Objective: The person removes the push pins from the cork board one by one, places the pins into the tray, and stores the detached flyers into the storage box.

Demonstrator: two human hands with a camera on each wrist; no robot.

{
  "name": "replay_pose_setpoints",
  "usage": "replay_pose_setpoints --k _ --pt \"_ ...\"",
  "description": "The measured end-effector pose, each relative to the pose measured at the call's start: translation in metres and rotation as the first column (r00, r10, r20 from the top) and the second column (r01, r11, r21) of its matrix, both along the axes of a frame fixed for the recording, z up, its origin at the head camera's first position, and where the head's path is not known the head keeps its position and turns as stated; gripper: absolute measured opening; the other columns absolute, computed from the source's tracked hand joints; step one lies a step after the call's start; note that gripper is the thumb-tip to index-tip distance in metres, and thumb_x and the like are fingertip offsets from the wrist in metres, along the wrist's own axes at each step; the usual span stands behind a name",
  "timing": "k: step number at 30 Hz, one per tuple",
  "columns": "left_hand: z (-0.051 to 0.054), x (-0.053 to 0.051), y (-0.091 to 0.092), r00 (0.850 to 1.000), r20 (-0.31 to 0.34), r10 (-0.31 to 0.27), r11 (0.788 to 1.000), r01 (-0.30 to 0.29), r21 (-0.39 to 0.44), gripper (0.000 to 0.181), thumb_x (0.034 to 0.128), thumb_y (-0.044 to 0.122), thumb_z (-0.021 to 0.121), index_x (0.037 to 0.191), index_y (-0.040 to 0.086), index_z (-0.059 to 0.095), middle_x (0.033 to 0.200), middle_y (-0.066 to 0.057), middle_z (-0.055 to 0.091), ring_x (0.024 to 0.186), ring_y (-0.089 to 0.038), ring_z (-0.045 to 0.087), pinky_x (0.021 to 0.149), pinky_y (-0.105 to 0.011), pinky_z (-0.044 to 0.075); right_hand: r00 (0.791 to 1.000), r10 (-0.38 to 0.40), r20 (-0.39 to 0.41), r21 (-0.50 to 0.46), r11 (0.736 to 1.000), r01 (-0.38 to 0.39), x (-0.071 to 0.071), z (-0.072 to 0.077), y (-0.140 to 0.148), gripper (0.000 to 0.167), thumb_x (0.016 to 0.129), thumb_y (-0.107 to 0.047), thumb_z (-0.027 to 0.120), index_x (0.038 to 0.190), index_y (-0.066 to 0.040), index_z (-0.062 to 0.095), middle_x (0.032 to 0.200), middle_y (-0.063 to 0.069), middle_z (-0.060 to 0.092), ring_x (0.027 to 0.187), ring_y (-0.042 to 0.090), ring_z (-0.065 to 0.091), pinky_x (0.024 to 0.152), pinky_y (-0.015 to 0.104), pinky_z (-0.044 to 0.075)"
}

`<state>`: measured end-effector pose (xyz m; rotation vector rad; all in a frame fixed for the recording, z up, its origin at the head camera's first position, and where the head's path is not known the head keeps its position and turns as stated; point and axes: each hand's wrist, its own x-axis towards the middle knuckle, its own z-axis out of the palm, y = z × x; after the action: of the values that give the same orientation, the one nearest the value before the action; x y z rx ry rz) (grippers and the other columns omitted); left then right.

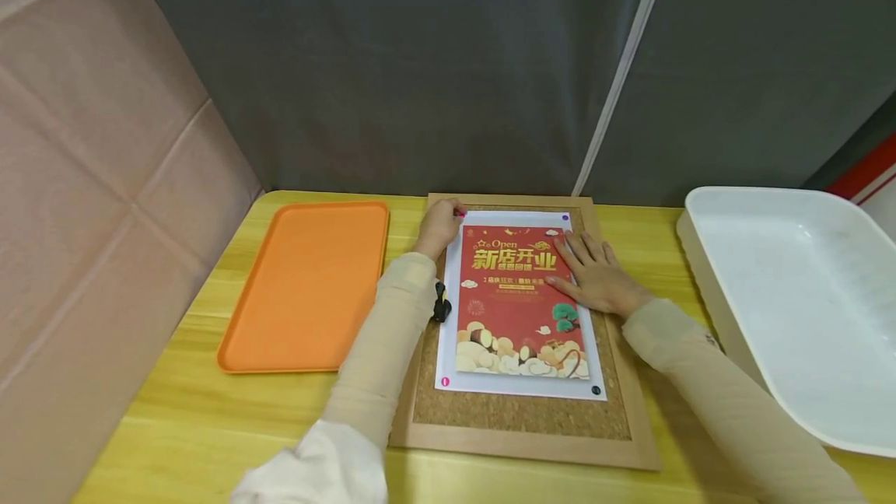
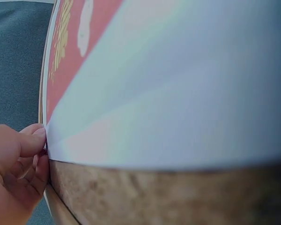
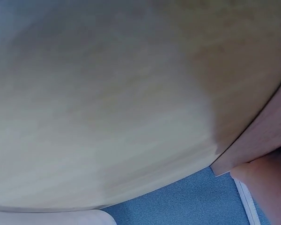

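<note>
A red poster [image 1: 518, 309] with gold lettering lies on a larger white sheet [image 1: 525, 384], on a wood-framed cork board [image 1: 518, 414]. At the sheet's upper left corner, my left hand [image 1: 439, 225] pinches a small pink pushpin [image 1: 460, 215]. The left wrist view has the thumb and fingers of that hand [image 2: 18, 159] close together at the corner, partly hiding what they hold. My right hand [image 1: 595, 274] rests with spread fingers on the poster's upper right edge. Other pins sit at the remaining corners: purple [image 1: 565, 217], pink [image 1: 445, 382] and black [image 1: 596, 390].
An orange tray [image 1: 308, 286] lies left of the board on the yellow wood-grain table [image 1: 210, 438]. To the right stands a deep white tub [image 1: 805, 286]. A dark grey curtain [image 1: 420, 68] hangs behind the table, and a beige cloth wall [image 1: 105, 177] flanks the left.
</note>
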<state>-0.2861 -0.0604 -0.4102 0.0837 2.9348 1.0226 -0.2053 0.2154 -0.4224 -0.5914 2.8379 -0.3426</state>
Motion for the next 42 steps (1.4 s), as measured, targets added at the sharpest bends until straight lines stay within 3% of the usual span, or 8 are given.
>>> replay_pose_setpoints --k 9,18,22,25,27,30,34,42 --pt "0.002 -0.002 -0.001 1.0 -0.011 -0.001 0.999 0.001 -0.052 0.022 0.0965 0.008 0.053 0.114 0.004 0.066 0.115 -0.012 0.066 0.106 -0.024 0.061 0.091 -0.034 0.05 1.0 0.0 0.002 0.001 1.0 0.0 0.001 0.0 -0.001 0.081 0.095 -0.052 0.044 0.154 -0.008 0.009 0.16 0.021 0.002 0.146 0.045 -0.002 0.115 0.064 -0.003" --pt "0.001 -0.002 0.0 1.0 0.01 0.003 0.997 -0.002 -0.076 0.023 0.0968 0.009 0.052 0.115 0.004 0.065 0.118 -0.012 0.066 0.109 -0.024 0.061 0.093 -0.035 0.05 1.0 0.0 -0.002 0.005 1.0 0.0 0.002 0.0 -0.001 0.082 0.094 -0.052 0.046 0.154 -0.007 0.011 0.16 0.021 0.003 0.146 0.044 -0.002 0.115 0.064 -0.002" --pt "0.003 -0.004 0.0 0.999 0.048 -0.004 0.997 0.008 -0.078 0.025 0.0971 0.01 0.052 0.118 0.003 0.064 0.121 -0.012 0.064 0.112 -0.024 0.059 0.096 -0.035 0.049 1.0 -0.003 -0.008 0.003 1.0 0.003 0.003 0.001 -0.001 0.082 0.094 -0.052 0.046 0.154 -0.007 0.012 0.16 0.021 0.004 0.146 0.044 -0.001 0.115 0.064 -0.002" --pt "0.002 -0.009 0.001 0.997 0.082 -0.001 0.997 0.007 -0.077 0.025 0.0966 0.009 0.052 0.117 0.003 0.064 0.121 -0.012 0.064 0.109 -0.024 0.059 0.092 -0.034 0.05 1.0 -0.007 -0.011 0.004 1.0 0.007 0.003 0.0 -0.001 0.082 0.094 -0.052 0.046 0.154 -0.008 0.012 0.16 0.021 0.004 0.146 0.044 -0.001 0.116 0.064 -0.001" --pt "-0.002 -0.013 0.001 0.998 0.069 0.0 0.996 0.006 -0.087 0.022 0.0958 0.008 0.052 0.113 0.003 0.066 0.117 -0.012 0.065 0.103 -0.023 0.06 0.085 -0.032 0.051 1.0 -0.008 -0.013 0.007 1.0 0.008 0.003 0.0 -0.001 0.081 0.094 -0.052 0.046 0.154 -0.008 0.012 0.16 0.021 0.004 0.146 0.044 -0.001 0.116 0.064 -0.001" --pt "-0.004 -0.015 0.001 0.997 0.083 -0.003 0.996 0.011 -0.093 0.023 0.0962 0.009 0.051 0.114 0.003 0.065 0.119 -0.013 0.064 0.105 -0.023 0.059 0.086 -0.032 0.051 1.0 -0.01 -0.016 0.013 1.0 0.01 0.003 -0.001 -0.001 0.081 0.095 -0.052 0.045 0.154 -0.008 0.012 0.16 0.02 0.004 0.146 0.044 0.0 0.116 0.064 -0.001" --pt "0.002 -0.01 0.0 0.994 0.104 -0.021 0.995 0.031 -0.1 0.026 0.0977 0.009 0.049 0.119 0.003 0.063 0.126 -0.012 0.062 0.114 -0.025 0.057 0.096 -0.035 0.049 1.0 -0.01 -0.018 0.009 1.0 0.01 0.004 -0.001 -0.001 0.082 0.094 -0.052 0.045 0.154 -0.008 0.012 0.16 0.021 0.004 0.146 0.044 0.0 0.116 0.064 -0.001" --pt "0.006 -0.004 -0.002 0.996 0.081 -0.04 0.985 0.053 -0.163 0.025 0.0977 0.01 0.05 0.118 0.004 0.064 0.125 -0.011 0.063 0.115 -0.025 0.058 0.097 -0.036 0.048 1.0 -0.015 -0.003 0.001 1.0 0.015 0.004 -0.001 -0.003 0.081 0.095 -0.052 0.045 0.154 -0.01 0.011 0.161 0.019 0.003 0.146 0.043 -0.001 0.116 0.064 -0.002"
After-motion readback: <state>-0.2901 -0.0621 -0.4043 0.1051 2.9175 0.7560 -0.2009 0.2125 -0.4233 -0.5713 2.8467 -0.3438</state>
